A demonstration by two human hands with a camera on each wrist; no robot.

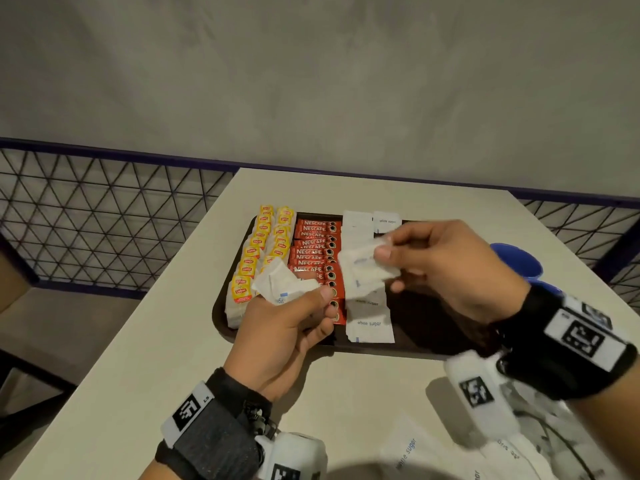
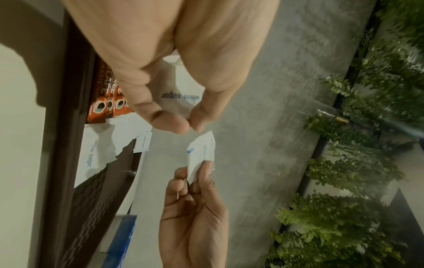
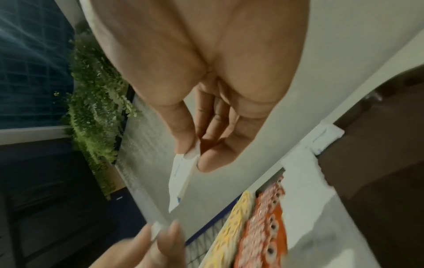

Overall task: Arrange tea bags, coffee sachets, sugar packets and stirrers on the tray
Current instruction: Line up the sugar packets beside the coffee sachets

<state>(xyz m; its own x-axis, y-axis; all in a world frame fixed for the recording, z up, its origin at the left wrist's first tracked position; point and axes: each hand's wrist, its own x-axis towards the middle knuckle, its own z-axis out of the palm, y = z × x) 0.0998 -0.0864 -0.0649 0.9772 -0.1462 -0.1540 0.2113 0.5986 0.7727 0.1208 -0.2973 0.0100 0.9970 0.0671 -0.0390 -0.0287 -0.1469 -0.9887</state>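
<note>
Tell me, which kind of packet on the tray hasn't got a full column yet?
The white sugar packets. The yellow tea bags and red coffee sachets sit in full rows on the brown tray, while both hands hold more sugar packets over it.

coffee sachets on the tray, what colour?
Red coffee sachets with white lettering and dark cup rings; head view shows them best.

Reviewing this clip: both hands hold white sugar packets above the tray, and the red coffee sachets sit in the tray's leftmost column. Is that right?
Not quite. The leftmost columns on the tray are yellow tea bags; the red coffee sachets lie to their right, as the head view shows. The left hand and right hand do each hold white sugar packets.
</note>
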